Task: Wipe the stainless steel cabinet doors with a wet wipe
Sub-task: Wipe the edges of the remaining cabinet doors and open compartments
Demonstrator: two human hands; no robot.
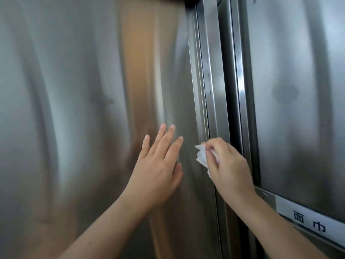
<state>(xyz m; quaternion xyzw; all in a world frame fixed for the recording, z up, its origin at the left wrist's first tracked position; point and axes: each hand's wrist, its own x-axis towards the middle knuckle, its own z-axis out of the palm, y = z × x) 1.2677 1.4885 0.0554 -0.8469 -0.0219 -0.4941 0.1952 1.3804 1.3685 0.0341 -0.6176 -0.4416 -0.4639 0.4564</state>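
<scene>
Two stainless steel cabinet doors fill the view: a left door [84, 90] and a right door [298, 81], split by a vertical steel frame [214, 81]. My left hand [158, 171] lies flat with straight fingers against the left door near its right edge. My right hand [227, 165] grips a crumpled white wet wipe [201, 156] and holds it at the left door's right edge, beside the frame. Most of the wipe is hidden inside the fingers.
A white label strip [309, 219] with two dark characters sits on the rail under the right door. A dull smudge [284, 94] shows on the right door. A dark object [186, 0] edges the top of the view.
</scene>
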